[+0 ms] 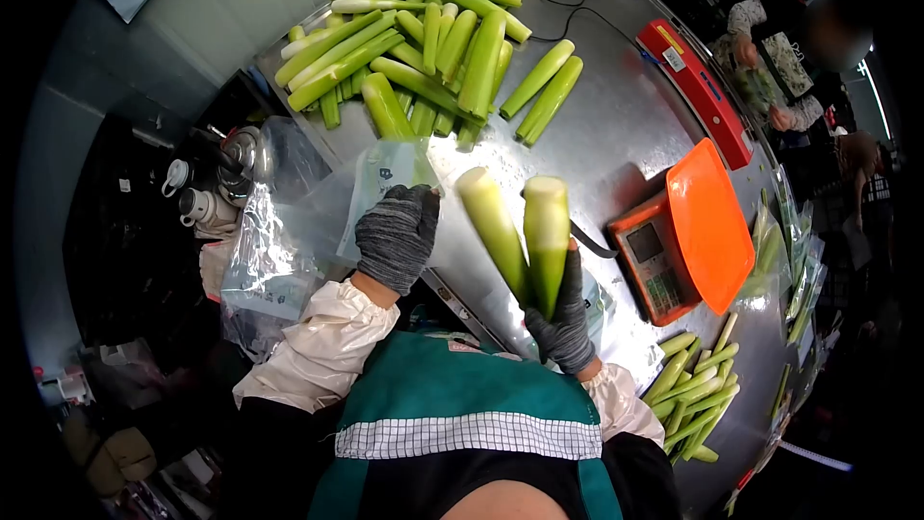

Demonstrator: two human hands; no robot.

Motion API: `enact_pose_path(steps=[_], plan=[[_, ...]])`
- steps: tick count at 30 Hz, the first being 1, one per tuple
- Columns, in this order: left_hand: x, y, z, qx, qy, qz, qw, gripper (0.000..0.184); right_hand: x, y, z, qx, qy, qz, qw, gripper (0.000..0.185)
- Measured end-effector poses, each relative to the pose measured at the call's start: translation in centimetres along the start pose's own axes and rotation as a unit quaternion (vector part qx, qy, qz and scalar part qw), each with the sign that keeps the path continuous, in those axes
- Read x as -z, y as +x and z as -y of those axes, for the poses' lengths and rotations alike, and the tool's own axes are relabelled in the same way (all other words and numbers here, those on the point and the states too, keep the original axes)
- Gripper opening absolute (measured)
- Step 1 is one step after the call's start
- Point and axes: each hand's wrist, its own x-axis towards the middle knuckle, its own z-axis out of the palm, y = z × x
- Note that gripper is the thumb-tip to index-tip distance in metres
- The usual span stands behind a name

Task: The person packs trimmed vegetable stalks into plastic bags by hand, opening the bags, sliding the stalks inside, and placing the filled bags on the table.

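My left hand (pixel 397 239), in a grey knit glove, is closed on the edge of a clear plastic bag (pixel 371 188) with a pale printed label. In my right hand (pixel 568 318), also gloved in grey, are two thick green stalks (pixel 547 241) with pale cut ends pointing away from me. They spread apart in a narrow V, and my fingers lie along the right one. Beyond my hands a large pile of green stalks (pixel 423 48) covers the back of the metal table (pixel 606 87). Two loose stalks (pixel 553 96) lie right of that pile.
An orange scale (pixel 712 226) stands at the right, with a red device (pixel 693 91) behind it. Thinner stalks (pixel 698 395) lie at the lower right. More plastic bags (pixel 274 250) hang at the left near metal flasks. Across the table is another person's hand (pixel 746 50).
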Motion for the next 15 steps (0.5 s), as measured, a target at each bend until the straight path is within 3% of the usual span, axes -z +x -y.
enact_pose_path(steps=[2,6,10,12,13,15], plan=[[-0.5,-0.5,0.9,-0.012,-0.114,-0.063,0.991,0.016,-0.4,-0.6,-0.8,0.062,-0.141,0.003,0.988,0.087],[-1.0,-1.2,0.6,0.081,-0.238,-0.081,0.964,0.018,0.0,-0.7,0.1,0.093,-0.218,0.024,0.971,0.083],[-0.2,-1.6,-0.1,0.109,-0.237,-0.076,0.962,0.018,0.8,-1.1,-0.5,0.088,-0.279,0.057,0.955,0.076],[0.1,-1.8,-1.2,0.001,-0.15,-0.077,0.986,0.019,1.1,-0.9,0.2,0.134,-0.336,0.093,0.928,0.077],[0.3,-1.9,-1.7,-0.014,-0.135,-0.066,0.989,0.018,1.2,-0.8,0.5,0.176,-0.388,0.126,0.896,0.077],[0.2,-2.1,-2.0,-0.015,-0.165,-0.069,0.984,0.018,0.9,-0.6,0.3,0.138,-0.353,0.144,0.914,0.078]])
